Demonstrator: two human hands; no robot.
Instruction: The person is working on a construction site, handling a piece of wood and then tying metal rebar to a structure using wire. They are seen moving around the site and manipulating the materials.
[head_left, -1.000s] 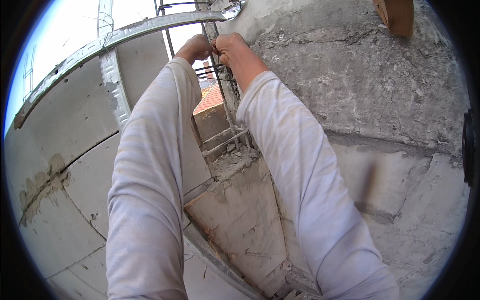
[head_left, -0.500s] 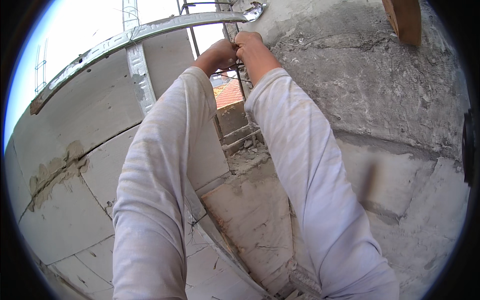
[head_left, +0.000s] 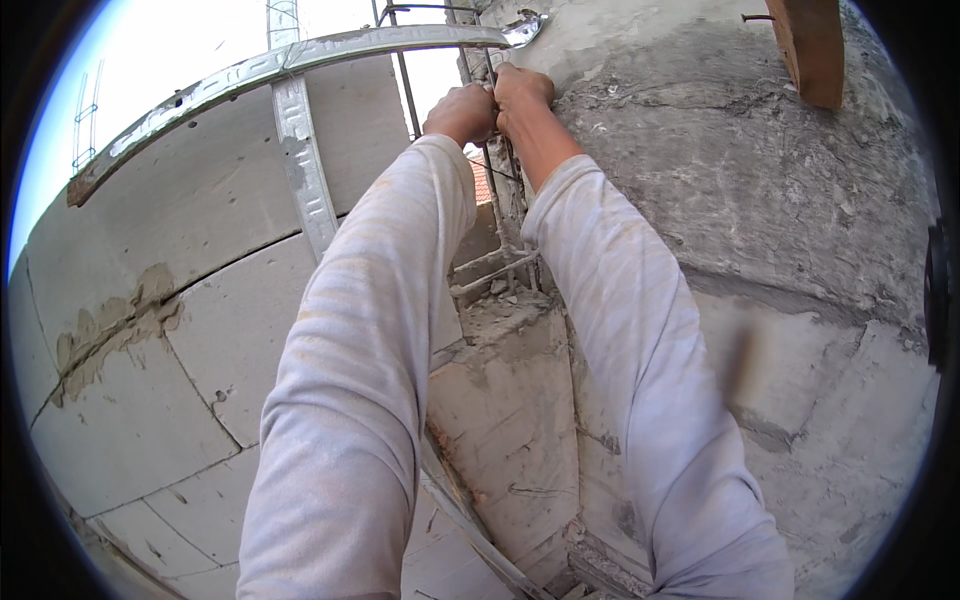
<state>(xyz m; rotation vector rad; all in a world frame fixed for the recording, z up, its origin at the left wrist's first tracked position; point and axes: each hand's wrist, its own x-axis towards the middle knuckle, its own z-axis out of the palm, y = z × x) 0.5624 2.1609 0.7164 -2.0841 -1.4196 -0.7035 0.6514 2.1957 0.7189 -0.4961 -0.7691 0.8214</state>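
Note:
Both arms, in pale long sleeves, reach up to a cage of steel reinforcing bars standing in the gap between a block wall and a rough concrete wall. My left hand is curled closed against the bars, its back toward me. Right beside it, almost touching, my right hand is also closed with bent fingers. Whatever the fingertips pinch is hidden behind the knuckles. Just above the hands, a long perforated metal strip crosses the cage, its bent, shiny end near the concrete.
Pale block wall fills the left, with an upright metal strip against it. Rough grey concrete rises at right. A wooden piece hangs at upper right beside a protruding nail. Lower crossbars sit above rubble.
The view has shifted slightly, so hands and cage appear a little further right. The hands stay closed together at the bars, the right wrist bent somewhat differently.

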